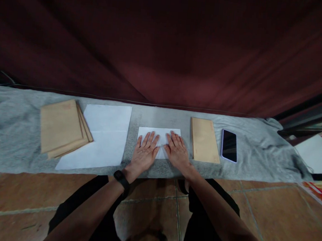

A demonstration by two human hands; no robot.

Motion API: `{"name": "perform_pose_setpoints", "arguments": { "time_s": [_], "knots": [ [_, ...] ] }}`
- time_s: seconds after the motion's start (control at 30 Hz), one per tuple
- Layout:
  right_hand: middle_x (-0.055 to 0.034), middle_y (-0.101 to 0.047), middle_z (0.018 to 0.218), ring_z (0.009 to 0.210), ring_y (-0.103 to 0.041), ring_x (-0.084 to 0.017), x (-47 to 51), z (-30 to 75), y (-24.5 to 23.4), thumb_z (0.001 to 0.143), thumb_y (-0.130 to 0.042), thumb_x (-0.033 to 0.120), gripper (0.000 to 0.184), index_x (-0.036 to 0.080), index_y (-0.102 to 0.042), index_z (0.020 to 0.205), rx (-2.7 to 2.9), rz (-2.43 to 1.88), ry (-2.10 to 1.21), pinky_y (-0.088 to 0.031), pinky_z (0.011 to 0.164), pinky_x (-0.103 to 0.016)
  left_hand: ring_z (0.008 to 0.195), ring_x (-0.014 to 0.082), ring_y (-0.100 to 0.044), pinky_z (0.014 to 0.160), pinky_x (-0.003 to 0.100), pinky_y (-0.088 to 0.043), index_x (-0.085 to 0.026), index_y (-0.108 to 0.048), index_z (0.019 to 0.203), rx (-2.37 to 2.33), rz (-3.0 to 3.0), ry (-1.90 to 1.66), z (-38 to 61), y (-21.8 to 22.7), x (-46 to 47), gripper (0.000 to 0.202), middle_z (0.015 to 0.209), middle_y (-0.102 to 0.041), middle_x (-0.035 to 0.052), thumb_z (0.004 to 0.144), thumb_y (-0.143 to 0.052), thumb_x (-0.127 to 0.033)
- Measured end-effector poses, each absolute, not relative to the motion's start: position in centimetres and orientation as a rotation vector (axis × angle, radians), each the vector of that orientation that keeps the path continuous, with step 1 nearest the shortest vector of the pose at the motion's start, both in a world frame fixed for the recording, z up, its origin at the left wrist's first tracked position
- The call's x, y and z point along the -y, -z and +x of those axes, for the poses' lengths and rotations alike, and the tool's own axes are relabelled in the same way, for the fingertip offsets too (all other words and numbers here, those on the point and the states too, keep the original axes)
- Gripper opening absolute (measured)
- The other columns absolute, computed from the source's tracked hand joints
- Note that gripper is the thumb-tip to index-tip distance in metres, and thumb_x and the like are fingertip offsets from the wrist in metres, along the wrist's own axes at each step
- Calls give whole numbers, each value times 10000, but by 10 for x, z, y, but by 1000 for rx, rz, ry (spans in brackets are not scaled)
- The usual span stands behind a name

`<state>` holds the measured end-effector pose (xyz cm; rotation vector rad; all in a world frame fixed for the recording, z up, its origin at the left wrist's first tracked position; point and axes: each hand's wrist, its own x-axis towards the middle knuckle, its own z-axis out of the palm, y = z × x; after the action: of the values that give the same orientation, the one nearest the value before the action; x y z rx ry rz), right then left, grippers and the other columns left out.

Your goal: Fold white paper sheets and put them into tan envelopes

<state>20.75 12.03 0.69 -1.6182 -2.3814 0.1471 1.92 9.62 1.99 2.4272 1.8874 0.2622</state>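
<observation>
A small white sheet of paper point(161, 140), which looks folded, lies flat in front of me on the grey cloth. My left hand point(145, 152) rests palm down on its left half, fingers stretched out. On the right half lies my right hand point(177, 151), also flat with extended fingers. The two thumbs point toward each other, a small gap between them. Both hands cover much of the paper's lower part. Right of it sits a brown envelope pile point(206, 140), close to my right hand.
Larger white sheets point(107, 146) lie to the left, partly under a fanned stack of brown envelopes point(61, 127). A phone point(229, 145) with a pale purple case is at the right. Grey cloth point(261, 154) covers the narrow surface; a dark red curtain point(166, 54) hangs behind it.
</observation>
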Motion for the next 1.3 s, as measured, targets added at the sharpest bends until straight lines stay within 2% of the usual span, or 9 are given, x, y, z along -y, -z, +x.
{"name": "perform_pose_setpoints", "arguments": {
  "time_s": [0.3, 0.4, 0.53, 0.73, 0.93, 1.03, 1.13, 1.2, 1.3],
  "knots": [
    [-193, -355, 1636, 1500, -357, -321, -121, 218, -6, 1061, -381, 437, 640, 71, -332, 1584, 2262, -1719, -68, -301, 1217, -500, 1560, 295, -232, 1274, 499, -215, -66, -325, 1586, -2001, 2364, -276, 6, -15, -92, 642, 1668, -259, 183, 1052, -288, -421],
    [-222, -410, 1599, 1448, -419, -343, -123, 221, -11, 1051, -385, 391, 620, 42, -356, 1563, 2204, -1789, -88, -346, 1176, -514, 1558, 293, -242, 1268, 504, -233, -72, -320, 1589, -2006, 2366, -307, 6, -13, -92, 644, 1660, -282, 183, 1052, -281, -425],
    [-251, -584, 1419, 1257, -573, -366, -129, 224, -22, 1012, -430, 353, 599, 29, -430, 1516, 2142, -1876, -109, -439, 1075, -508, 1557, 293, -247, 1264, 500, -240, -93, -306, 1598, -2013, 2386, -309, 5, -12, -92, 675, 1660, -294, 173, 1043, -307, -477],
    [-195, -701, 1141, 990, -710, -311, -136, 223, -39, 982, -499, 378, 447, 129, -610, 1336, 2054, -2079, -162, -546, 835, -384, 1557, 308, -244, 1262, 507, -238, -70, -309, 1592, -2019, 2409, -284, 5, -12, -92, 706, 1659, -287, 192, 1041, -310, -511],
    [-150, -759, 1076, 951, -743, -290, -141, 228, -46, 993, -503, 414, 392, 166, -620, 1274, 1992, -2193, -447, -539, 792, -357, 1553, 314, -253, 1266, 507, -233, -62, -330, 1582, -2008, 2415, -295, 5, -13, -92, 700, 1657, -289, 198, 1037, -332, -502],
    [-101, -775, 1027, 903, -741, -257, -142, 230, -45, 977, -525, 389, 280, 214, -677, 1134, 1964, -2087, -567, -522, 739, -312, 1549, 313, -266, 1261, 509, -251, -74, -335, 1581, -2005, 2410, -327, 4, -12, -91, 699, 1654, -298, 198, 1035, -336, -509],
    [-44, -759, 861, 797, -710, -216, -145, 230, -44, 947, -536, 319, 178, 232, -689, 920, 1893, -1949, -694, -485, 667, -271, 1545, 315, -278, 1257, 530, -252, -97, -334, 1584, -1989, 2390, -367, 3, -11, -92, 689, 1646, -325, 194, 1038, -326, -515],
    [-10, -712, 750, 708, -664, -189, -147, 228, -47, 931, -540, 315, 173, 228, -660, 843, 1782, -1822, -752, -457, 617, -253, 1547, 321, -274, 1250, 543, -261, -107, -313, 1593, -1977, 2345, -438, 2, -14, -95, 685, 1648, -325, 193, 1043, -310, -516],
    [20, -656, 686, 628, -600, -157, -148, 229, -57, 957, -523, 397, 249, 208, -638, 841, 1607, -1540, -765, -425, 557, -232, 1560, 329, -233, 1244, 541, -276, -102, -236, 1614, -1950, 2242, -674, -1, -25, -104, 725, 1674, -255, 207, 1038, -341, -529]
  ]
}}
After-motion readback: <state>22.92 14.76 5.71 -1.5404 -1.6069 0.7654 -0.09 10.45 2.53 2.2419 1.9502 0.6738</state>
